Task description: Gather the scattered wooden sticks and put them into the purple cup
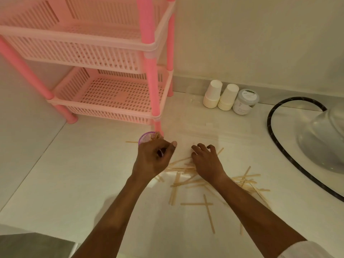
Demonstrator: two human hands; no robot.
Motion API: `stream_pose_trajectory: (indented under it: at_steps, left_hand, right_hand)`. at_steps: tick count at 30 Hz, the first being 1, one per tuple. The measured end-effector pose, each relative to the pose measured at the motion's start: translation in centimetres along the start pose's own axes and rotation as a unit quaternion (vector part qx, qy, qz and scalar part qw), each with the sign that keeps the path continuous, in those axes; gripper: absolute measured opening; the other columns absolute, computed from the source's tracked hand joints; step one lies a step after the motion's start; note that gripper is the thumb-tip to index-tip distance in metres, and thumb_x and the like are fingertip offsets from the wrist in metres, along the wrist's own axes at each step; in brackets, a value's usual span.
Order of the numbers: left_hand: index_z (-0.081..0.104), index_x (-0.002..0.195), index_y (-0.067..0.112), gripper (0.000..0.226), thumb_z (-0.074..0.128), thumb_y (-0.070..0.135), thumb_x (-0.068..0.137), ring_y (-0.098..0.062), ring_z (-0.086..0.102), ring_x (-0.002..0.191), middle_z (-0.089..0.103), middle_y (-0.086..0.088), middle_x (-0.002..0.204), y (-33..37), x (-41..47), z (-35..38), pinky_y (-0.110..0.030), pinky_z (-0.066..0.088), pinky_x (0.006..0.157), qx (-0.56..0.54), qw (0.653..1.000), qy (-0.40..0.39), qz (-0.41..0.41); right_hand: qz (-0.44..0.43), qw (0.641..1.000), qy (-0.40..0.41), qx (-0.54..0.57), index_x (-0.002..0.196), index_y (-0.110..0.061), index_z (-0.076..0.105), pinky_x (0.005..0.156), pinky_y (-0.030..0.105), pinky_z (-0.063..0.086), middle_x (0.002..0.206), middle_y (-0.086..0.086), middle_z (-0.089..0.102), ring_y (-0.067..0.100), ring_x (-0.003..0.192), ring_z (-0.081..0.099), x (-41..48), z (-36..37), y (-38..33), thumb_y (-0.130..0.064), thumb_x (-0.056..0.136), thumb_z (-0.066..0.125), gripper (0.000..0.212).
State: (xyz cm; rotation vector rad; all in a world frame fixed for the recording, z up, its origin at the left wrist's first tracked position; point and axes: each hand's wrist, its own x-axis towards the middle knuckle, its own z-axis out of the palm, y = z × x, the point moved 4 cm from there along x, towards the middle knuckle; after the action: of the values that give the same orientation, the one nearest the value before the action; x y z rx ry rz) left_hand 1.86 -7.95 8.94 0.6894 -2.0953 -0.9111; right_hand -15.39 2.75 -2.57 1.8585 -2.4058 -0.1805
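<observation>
Purple cup (pixel 146 137), sticks inside, stands on counter (pixel 74 183) at 11 o'clock of scattered wooden sticks (pixel 196 203); left hand (pixel 154 158) curled at its 6 o'clock, grasp undeterminable; right hand (pixel 206 162) released, fingers arched, resting on pile.

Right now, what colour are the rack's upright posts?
The posts are bright pink, against paler pink baskets; head view.

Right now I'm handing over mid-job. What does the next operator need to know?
Left hand: curled at the purple cup; unclear whether it grips anything.
Right hand: fingers spread, resting on the scattered sticks.
Done: a few gathered sticks are in the cup.
Left: most sticks lie loose on the white counter, under and to the right of the right hand.
</observation>
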Motion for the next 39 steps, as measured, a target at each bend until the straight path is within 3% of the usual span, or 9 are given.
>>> stream_pose_trajectory:
  at_steps: [6,10,13,16,20,23,27,33,39]
  left_hand:
    - [0.073,0.096,0.025,0.014,0.064,0.034,0.093,-0.005,0.062,0.084,0.071,0.014,0.089,-2.0,-2.1,6.1,-0.03,0.055,0.072,0.071,0.979,-0.19,0.016]
    - [0.056,0.135,0.021,0.047,0.065,0.035,0.091,-0.014,0.046,0.13,0.058,0.005,0.136,-4.6,-3.8,9.6,-0.029,0.041,0.108,0.147,0.937,-0.315,-0.024]
    - [0.033,0.151,0.014,0.071,0.062,0.036,0.091,-0.023,0.029,0.146,0.035,-0.004,0.156,-5.5,-4.0,11.1,-0.036,0.029,0.119,0.205,0.901,-0.38,-0.038]
    - [0.029,0.152,0.009,0.073,0.059,0.039,0.093,-0.027,0.028,0.145,0.032,-0.008,0.157,-5.3,-3.9,11.7,-0.039,0.027,0.12,0.245,0.883,-0.398,-0.041]
    - [0.044,0.142,0.009,0.057,0.054,0.039,0.096,-0.024,0.035,0.137,0.043,-0.005,0.148,-4.7,-4.2,11.9,-0.039,0.039,0.111,0.249,0.881,-0.402,-0.029]
    - [0.052,0.133,0.012,0.047,0.055,0.04,0.096,-0.022,0.043,0.127,0.051,-0.001,0.138,-4.4,-4.9,11.9,-0.038,0.047,0.101,0.24,0.878,-0.414,-0.018]
    - [0.056,0.129,0.014,0.05,0.06,0.046,0.091,-0.022,0.051,0.117,0.056,-0.001,0.13,-3.6,-5.6,12.0,-0.037,0.05,0.096,0.232,0.876,-0.424,0.005]
    - [0.043,0.141,0.02,0.096,0.071,0.074,0.067,-0.018,0.044,0.122,0.047,0.004,0.14,-3.4,-6.8,11.8,-0.038,0.047,0.101,0.233,0.847,-0.478,-0.001]
    - [0.02,0.154,0.02,0.137,0.071,0.087,0.046,-0.025,0.032,0.139,0.029,-0.001,0.156,-2.5,-8.7,12.5,-0.04,0.023,0.119,0.292,0.839,-0.456,0.061]
  right_hand:
    - [0.01,0.998,-0.055,0.018,0.111,-0.015,0.067,0.111,0.05,0.033,0.121,0.003,0.065,0.025,0.129,0.052,-2.2,0.6,1.9,-0.005,0.09,0.051,0.028]
    - [0.019,0.997,-0.061,0.033,0.112,-0.018,0.065,0.114,0.049,0.028,0.116,0.0,0.065,0.022,0.115,0.061,-3.8,0.7,2.6,-0.001,0.087,0.055,0.032]
    - [0.018,0.998,-0.048,0.033,0.098,-0.018,0.068,0.108,0.05,0.036,0.098,0.0,0.066,0.023,0.093,0.065,-5.3,0.6,3.1,0.002,0.078,0.062,0.029]
    - [0.005,0.998,-0.036,0.051,0.082,-0.019,0.068,0.097,0.048,0.047,0.082,-0.002,0.062,0.02,0.073,0.061,-6.7,0.9,3.7,0.001,0.071,0.069,0.023]
    - [0.018,0.987,0.009,0.162,0.077,-0.02,0.069,0.079,0.043,0.051,0.074,-0.004,0.061,0.021,0.066,0.059,-7.4,0.2,5.5,-0.013,0.086,0.064,0.012]
    - [0.066,0.968,0.035,0.24,0.093,-0.014,0.075,0.07,0.044,0.056,0.09,0.003,0.071,0.027,0.079,0.065,-7.5,-0.9,7.7,-0.006,0.087,0.066,0.014]
    - [0.182,0.949,-0.029,0.256,0.122,-0.015,0.069,0.089,0.045,0.054,0.123,0.007,0.064,0.029,0.112,0.06,-8.3,-1.3,11.0,-0.003,0.09,0.057,0.036]
    - [0.248,0.927,-0.157,0.235,0.136,-0.019,0.055,0.093,0.046,0.052,0.137,0.008,0.05,0.032,0.12,0.052,-12.6,1.0,14.1,-0.01,0.09,0.055,0.046]
    - [0.226,0.947,-0.128,0.191,0.121,-0.014,0.06,0.075,0.034,0.047,0.129,0.009,0.051,0.032,0.107,0.054,-15.1,1.1,13.5,-0.018,0.094,0.057,0.028]
